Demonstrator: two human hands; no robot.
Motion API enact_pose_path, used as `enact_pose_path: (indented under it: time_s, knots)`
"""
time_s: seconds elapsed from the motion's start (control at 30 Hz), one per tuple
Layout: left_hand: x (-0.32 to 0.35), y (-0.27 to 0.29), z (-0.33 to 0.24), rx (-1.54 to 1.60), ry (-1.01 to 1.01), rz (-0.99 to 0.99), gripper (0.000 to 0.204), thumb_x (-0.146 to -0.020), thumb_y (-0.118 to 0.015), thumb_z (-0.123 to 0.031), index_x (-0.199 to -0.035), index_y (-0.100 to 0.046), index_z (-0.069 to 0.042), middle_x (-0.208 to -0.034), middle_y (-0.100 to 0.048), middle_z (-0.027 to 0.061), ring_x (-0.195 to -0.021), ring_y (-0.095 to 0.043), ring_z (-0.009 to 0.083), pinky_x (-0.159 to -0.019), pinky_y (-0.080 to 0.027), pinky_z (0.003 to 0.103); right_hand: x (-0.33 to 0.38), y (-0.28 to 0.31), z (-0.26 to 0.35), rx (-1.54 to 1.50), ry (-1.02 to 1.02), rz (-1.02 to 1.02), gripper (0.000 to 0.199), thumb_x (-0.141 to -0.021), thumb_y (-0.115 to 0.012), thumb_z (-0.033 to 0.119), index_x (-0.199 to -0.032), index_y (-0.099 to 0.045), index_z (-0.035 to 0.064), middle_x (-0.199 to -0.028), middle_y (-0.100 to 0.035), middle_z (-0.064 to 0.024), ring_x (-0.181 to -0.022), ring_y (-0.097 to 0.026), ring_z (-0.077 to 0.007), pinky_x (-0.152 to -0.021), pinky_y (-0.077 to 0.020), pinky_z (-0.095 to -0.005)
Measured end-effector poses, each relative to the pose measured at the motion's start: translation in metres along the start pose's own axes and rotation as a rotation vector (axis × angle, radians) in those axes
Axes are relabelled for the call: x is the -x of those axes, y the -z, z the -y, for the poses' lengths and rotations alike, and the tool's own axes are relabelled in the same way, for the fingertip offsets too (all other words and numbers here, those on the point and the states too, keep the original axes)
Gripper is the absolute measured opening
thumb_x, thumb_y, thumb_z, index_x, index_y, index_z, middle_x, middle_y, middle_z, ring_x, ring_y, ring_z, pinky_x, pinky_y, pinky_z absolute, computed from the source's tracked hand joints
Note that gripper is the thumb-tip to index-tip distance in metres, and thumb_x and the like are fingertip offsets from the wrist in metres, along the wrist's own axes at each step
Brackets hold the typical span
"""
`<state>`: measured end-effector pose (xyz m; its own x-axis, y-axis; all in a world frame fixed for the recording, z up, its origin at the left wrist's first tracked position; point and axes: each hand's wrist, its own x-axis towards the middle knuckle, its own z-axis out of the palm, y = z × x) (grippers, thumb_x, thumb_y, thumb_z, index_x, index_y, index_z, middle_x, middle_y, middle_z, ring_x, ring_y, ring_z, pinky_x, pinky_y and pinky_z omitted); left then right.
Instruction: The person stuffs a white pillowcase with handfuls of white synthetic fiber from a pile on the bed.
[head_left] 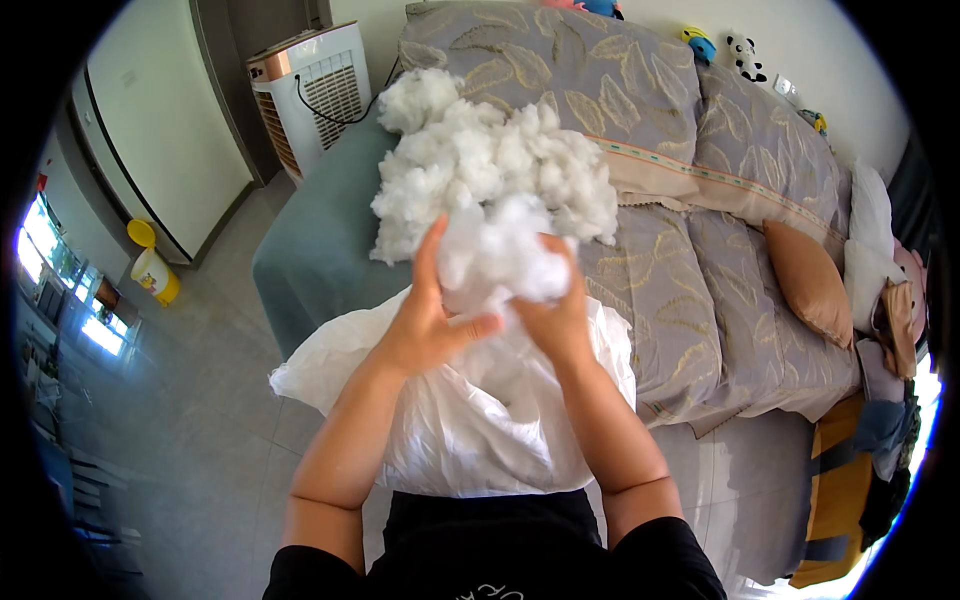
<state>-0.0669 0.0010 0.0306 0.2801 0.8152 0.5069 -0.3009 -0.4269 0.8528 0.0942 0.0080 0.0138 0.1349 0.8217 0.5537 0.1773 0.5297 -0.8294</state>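
Observation:
Between my two hands is a loose clump of white fiberfill stuffing (505,255). My left hand (425,315) cups its left side, thumb pointing inward below it. On the clump's right side my right hand (558,318) grips, and the fluff hides part of its fingers. Just beyond, a large heap of the same stuffing (465,160) lies on the sofa. Under my forearms a white cloth cover (480,425) spreads across my lap to the sofa edge, crumpled; its opening cannot be made out.
The grey leaf-patterned sofa (660,290) has a blue-green arm (310,240) at left. An orange-brown cushion (810,280) leans at its right end. Behind the arm stands a white air cooler (315,95). A yellow-lidded bin (155,270) is on the floor at left.

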Motion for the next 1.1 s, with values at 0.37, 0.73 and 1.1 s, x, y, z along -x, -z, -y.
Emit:
enact_pose_path:
  time_s: [0.37, 0.73, 1.1]
  knots:
    - [0.040, 0.032, -0.017, -0.648, 0.126, 0.390, 0.036, -0.054, -0.059, 0.005, -0.089, -0.060, -0.001, -0.087, -0.061, 0.0159, -0.080, -0.059, 0.0327, -0.070, -0.046, 0.037, 0.030, 0.055, 0.033, -0.021, -0.208, 0.930, 0.025, -0.079, -0.066, 0.012, -0.101, -0.059, 0.0045, -0.094, -0.061, -0.0084, -0.086, -0.059, -0.0161, -0.072, -0.0479, -0.0268]
    - [0.070, -0.003, 0.005, -1.252, 0.419, 0.976, 0.018, -0.061, -0.058, -0.005, -0.079, -0.062, -0.005, -0.080, -0.063, 0.0142, -0.077, -0.061, 0.0331, -0.067, -0.048, 0.043, 0.087, 0.051, 0.023, 0.977, 0.290, 1.205, 0.031, -0.066, -0.069, 0.034, -0.078, -0.069, 0.0060, -0.083, -0.059, -0.0045, -0.101, -0.048, -0.0240, -0.107, -0.0112, -0.0580]
    - [0.056, -0.027, 0.060, -1.214, 0.105, 0.464, 0.052, -0.068, -0.059, -0.004, -0.117, -0.042, -0.003, -0.114, -0.046, 0.0200, -0.104, -0.048, 0.0377, -0.084, -0.045, 0.043, 0.046, 0.085, 0.031, 0.898, 0.573, 0.637, 0.012, -0.055, -0.068, 0.016, -0.061, -0.064, 0.0063, -0.087, -0.056, -0.0065, -0.091, -0.050, -0.0254, -0.093, -0.0389, -0.0449]
